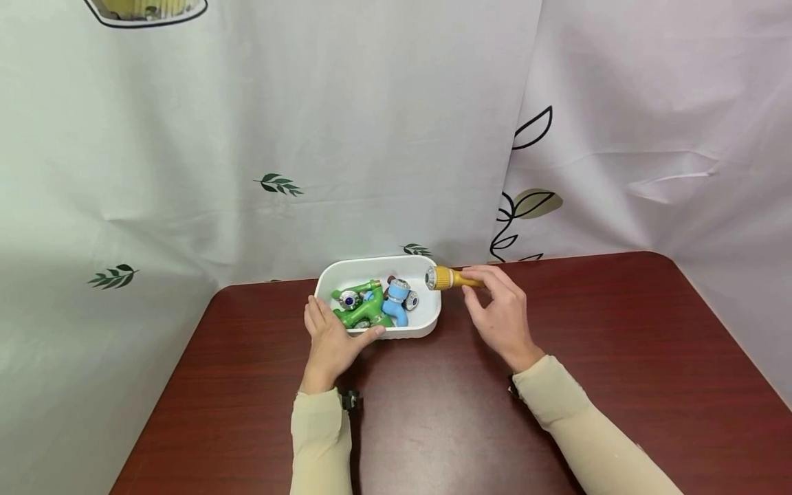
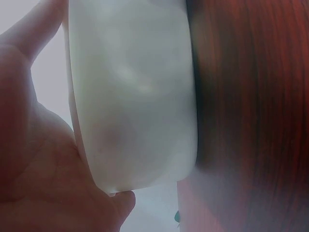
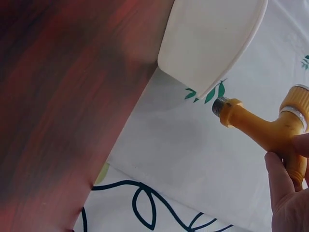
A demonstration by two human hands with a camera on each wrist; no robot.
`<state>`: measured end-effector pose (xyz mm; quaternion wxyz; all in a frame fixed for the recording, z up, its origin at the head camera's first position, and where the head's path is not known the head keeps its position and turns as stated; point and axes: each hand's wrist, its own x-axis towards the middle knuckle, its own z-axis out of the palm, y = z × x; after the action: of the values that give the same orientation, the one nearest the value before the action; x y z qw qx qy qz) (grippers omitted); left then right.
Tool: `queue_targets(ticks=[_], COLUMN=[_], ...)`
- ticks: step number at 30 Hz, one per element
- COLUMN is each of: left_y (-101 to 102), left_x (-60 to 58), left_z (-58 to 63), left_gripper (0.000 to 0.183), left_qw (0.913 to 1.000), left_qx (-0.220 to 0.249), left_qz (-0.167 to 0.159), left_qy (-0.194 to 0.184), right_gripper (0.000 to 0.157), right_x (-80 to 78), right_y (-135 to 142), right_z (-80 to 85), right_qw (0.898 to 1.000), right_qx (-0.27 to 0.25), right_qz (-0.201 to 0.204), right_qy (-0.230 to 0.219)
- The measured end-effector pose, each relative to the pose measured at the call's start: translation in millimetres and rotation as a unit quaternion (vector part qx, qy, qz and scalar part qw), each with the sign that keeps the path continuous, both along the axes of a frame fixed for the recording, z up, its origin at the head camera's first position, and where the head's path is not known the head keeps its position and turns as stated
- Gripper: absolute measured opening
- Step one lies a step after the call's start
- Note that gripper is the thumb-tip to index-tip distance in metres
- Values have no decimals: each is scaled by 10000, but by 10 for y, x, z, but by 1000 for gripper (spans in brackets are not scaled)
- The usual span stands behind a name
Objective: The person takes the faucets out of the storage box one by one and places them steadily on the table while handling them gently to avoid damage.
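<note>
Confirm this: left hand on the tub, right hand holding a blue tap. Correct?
Not quite: the tap in the right hand is yellow, not blue, as the head view shows. The left hand is on the tub, as you said.

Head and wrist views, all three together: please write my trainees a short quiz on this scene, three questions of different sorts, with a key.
1. Which hand holds the yellow tap, and what does the other one grip?
2. True or false: the blue tap lies inside the white tub.
3. In the right wrist view, what tips the yellow tap's slim arm? A) a hose; B) a metal thread; C) a cork.

Key: 1. The right hand; the left hand grips the white tub. 2. True. 3. B.
</note>
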<state>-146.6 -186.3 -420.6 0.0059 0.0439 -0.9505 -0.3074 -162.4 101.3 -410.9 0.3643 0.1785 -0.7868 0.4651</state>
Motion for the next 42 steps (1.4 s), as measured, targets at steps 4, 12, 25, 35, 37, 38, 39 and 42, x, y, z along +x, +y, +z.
queue_targets(ticks=[4, 12, 25, 35, 37, 38, 39, 42], left_y=[2, 3, -5, -5, -5, -4, -4, -6], left_x=[1, -1, -1, 5, 6, 7, 7, 9], left_z=[6, 3, -3, 13, 13, 14, 13, 9], left_gripper=[135, 135, 136, 135, 135, 135, 135, 135], left_qw=[10000, 10000, 10000, 9999, 9999, 9999, 9999, 9999], left_qx=[20, 18, 77, 99, 108, 113, 110, 110], left_qz=[-12, -17, -4, -49, -44, -41, -39, -34], left_qy=[10, -28, -22, -1, -2, 5, 8, 16], right_gripper=[24, 23, 22, 20, 20, 20, 20, 20], right_x=[-17, -44, -37, -50, -57, -60, -63, -68], right_y=[48, 140, 157, 135, 132, 130, 129, 128], right_z=[-24, -47, -51, -88, -97, -101, -106, -113], right_qw=[10000, 9996, 9952, 9893, 9884, 9880, 9876, 9861], right_qx=[9, 156, 489, 730, 767, 778, 790, 834], right_qz=[-63, -199, -393, -370, -379, -383, -390, -395], right_qy=[37, -112, -755, -1207, -1251, -1277, -1301, -1385])
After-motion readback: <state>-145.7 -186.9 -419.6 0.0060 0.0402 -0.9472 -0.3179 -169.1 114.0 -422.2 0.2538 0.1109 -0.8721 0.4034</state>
